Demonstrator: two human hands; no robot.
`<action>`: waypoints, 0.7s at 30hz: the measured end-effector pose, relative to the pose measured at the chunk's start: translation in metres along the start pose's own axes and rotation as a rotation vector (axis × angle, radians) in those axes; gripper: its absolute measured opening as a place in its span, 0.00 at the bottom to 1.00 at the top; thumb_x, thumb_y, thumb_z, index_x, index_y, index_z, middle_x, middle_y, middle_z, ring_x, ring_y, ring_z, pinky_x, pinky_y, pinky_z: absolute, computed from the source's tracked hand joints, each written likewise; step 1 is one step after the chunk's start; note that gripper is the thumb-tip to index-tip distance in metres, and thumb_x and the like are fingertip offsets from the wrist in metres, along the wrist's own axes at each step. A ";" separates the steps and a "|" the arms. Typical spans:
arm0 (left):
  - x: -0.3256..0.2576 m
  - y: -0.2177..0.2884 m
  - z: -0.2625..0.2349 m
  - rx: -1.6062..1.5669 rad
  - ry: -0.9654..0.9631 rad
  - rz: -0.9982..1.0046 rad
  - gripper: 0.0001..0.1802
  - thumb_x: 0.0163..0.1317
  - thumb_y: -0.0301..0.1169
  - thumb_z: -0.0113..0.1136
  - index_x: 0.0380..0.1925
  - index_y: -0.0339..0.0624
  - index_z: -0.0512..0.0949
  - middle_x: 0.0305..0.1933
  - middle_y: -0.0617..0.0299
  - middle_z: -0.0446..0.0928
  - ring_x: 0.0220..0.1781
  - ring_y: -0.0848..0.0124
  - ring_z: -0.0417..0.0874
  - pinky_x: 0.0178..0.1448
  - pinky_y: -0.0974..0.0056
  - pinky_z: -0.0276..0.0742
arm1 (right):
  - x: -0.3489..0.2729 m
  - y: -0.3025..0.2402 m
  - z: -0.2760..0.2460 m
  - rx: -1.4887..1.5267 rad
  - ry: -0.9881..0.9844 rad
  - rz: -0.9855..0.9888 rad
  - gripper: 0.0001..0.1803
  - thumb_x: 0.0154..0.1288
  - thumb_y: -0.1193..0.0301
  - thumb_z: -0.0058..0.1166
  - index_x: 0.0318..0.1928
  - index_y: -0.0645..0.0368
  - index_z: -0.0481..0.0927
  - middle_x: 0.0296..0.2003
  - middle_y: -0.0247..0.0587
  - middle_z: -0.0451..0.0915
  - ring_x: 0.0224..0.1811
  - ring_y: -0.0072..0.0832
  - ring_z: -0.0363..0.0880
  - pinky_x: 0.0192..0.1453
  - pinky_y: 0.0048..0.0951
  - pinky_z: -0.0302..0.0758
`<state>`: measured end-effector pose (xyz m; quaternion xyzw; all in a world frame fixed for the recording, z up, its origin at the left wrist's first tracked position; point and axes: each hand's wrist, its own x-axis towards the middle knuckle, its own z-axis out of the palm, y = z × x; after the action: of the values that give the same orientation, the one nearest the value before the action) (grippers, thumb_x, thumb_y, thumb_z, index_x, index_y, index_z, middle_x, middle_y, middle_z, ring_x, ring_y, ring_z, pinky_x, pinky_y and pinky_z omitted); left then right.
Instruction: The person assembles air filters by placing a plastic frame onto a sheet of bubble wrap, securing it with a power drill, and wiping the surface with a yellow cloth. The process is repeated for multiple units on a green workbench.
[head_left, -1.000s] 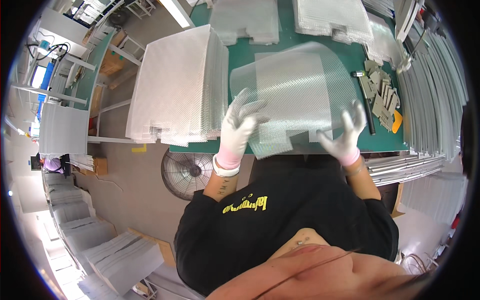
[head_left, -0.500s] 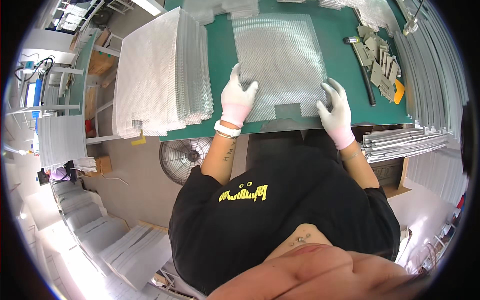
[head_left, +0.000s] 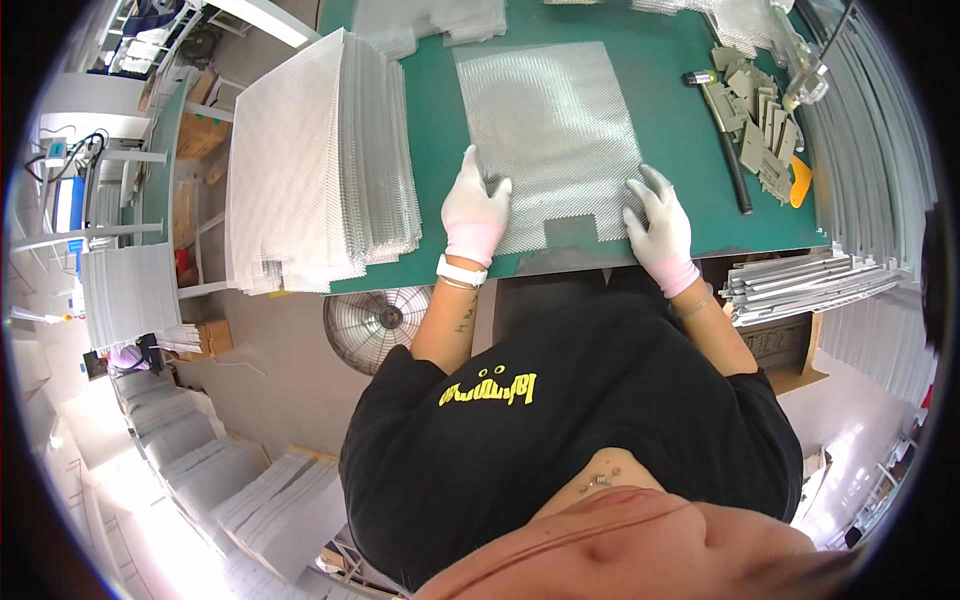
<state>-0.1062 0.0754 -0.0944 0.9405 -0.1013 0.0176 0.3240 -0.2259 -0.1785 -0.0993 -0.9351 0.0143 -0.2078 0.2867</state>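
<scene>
A silvery mesh sheet lies flat on the green tabletop, with a rectangular notch in its near edge. My left hand, in a white glove with a pink cuff, rests at its left edge. The fingers stretch along that edge and the thumb stands apart over the mesh. At the right edge, my right hand wears a matching glove, its fingers spread and curved beside the sheet. Neither hand is closed round anything. To the left stands a thick stack of similar mesh sheets, fanned at its right side.
A hammer lies at the right, beside a pile of greyish flat metal pieces and an orange-yellow piece. Long metal strips fill the far right. More mesh lies at the back. A floor fan stands below the near edge.
The view has tilted slightly. The mesh sheet and both hands appear a little farther left, and my left hand lower along the sheet's edge. Both hands keep much the same shape.
</scene>
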 end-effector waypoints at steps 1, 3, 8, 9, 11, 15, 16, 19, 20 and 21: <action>0.000 -0.001 0.000 -0.010 0.005 0.009 0.40 0.60 0.38 0.65 0.69 0.32 0.63 0.63 0.40 0.75 0.62 0.48 0.79 0.65 0.55 0.75 | -0.001 0.001 0.001 -0.004 -0.001 -0.008 0.23 0.58 0.75 0.62 0.56 0.58 0.78 0.62 0.52 0.74 0.61 0.49 0.76 0.63 0.41 0.75; 0.000 -0.001 0.000 -0.018 -0.002 0.002 0.40 0.59 0.38 0.66 0.69 0.32 0.63 0.65 0.40 0.74 0.64 0.48 0.78 0.66 0.55 0.74 | -0.001 0.002 0.002 -0.027 0.003 -0.024 0.22 0.58 0.75 0.62 0.55 0.59 0.78 0.61 0.53 0.75 0.60 0.50 0.76 0.62 0.42 0.76; 0.002 0.001 -0.001 0.064 -0.009 -0.009 0.42 0.58 0.40 0.68 0.69 0.34 0.63 0.63 0.41 0.75 0.62 0.49 0.79 0.65 0.55 0.75 | 0.000 -0.001 0.002 -0.044 -0.006 -0.028 0.21 0.59 0.74 0.61 0.54 0.60 0.79 0.59 0.53 0.76 0.58 0.49 0.78 0.59 0.42 0.77; 0.001 0.002 -0.002 0.092 -0.026 -0.039 0.43 0.57 0.41 0.68 0.69 0.34 0.63 0.63 0.42 0.75 0.62 0.49 0.79 0.65 0.55 0.75 | 0.000 -0.002 0.001 -0.054 -0.019 -0.020 0.20 0.59 0.73 0.61 0.53 0.60 0.79 0.58 0.52 0.77 0.57 0.48 0.78 0.59 0.41 0.77; 0.005 0.008 -0.004 0.140 -0.058 -0.091 0.44 0.56 0.42 0.69 0.70 0.36 0.63 0.63 0.45 0.74 0.61 0.49 0.79 0.64 0.54 0.75 | 0.004 -0.004 -0.005 -0.087 -0.085 -0.013 0.20 0.59 0.72 0.60 0.53 0.60 0.79 0.57 0.51 0.77 0.55 0.47 0.79 0.57 0.41 0.78; 0.016 0.012 -0.020 0.311 -0.102 -0.028 0.43 0.55 0.46 0.70 0.70 0.43 0.67 0.73 0.47 0.63 0.73 0.47 0.66 0.73 0.49 0.66 | 0.031 0.001 -0.032 -0.113 -0.253 -0.094 0.15 0.59 0.67 0.60 0.45 0.58 0.83 0.49 0.46 0.81 0.46 0.45 0.80 0.55 0.41 0.77; 0.022 0.005 -0.019 0.356 -0.136 0.065 0.42 0.55 0.48 0.70 0.69 0.45 0.68 0.73 0.47 0.63 0.74 0.47 0.63 0.75 0.48 0.61 | 0.047 0.006 -0.044 -0.112 -0.316 -0.134 0.14 0.59 0.66 0.60 0.44 0.58 0.84 0.48 0.45 0.82 0.45 0.45 0.80 0.55 0.41 0.77; 0.037 -0.008 -0.023 0.438 -0.231 0.236 0.35 0.56 0.53 0.68 0.62 0.51 0.77 0.72 0.46 0.63 0.78 0.45 0.54 0.81 0.42 0.42 | 0.139 0.025 -0.075 -0.156 0.122 -0.243 0.14 0.58 0.66 0.60 0.42 0.59 0.84 0.41 0.49 0.84 0.45 0.46 0.80 0.55 0.43 0.76; 0.040 -0.003 -0.026 0.457 -0.220 0.224 0.34 0.56 0.53 0.67 0.61 0.50 0.77 0.72 0.46 0.63 0.78 0.44 0.54 0.81 0.41 0.41 | 0.177 0.045 -0.080 -0.195 0.308 -0.265 0.17 0.60 0.64 0.61 0.46 0.61 0.84 0.43 0.51 0.84 0.47 0.48 0.81 0.56 0.43 0.76; 0.044 0.002 -0.027 0.471 -0.214 0.214 0.33 0.57 0.53 0.67 0.59 0.50 0.78 0.73 0.46 0.63 0.78 0.43 0.54 0.81 0.41 0.40 | 0.214 0.061 -0.087 -0.314 0.453 -0.186 0.19 0.63 0.62 0.60 0.48 0.63 0.83 0.45 0.54 0.83 0.48 0.50 0.81 0.56 0.44 0.76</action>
<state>-0.0627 0.0825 -0.0680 0.9703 -0.2269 -0.0248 0.0799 -0.0596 -0.3065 0.0139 -0.8951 0.0243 -0.4320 0.1077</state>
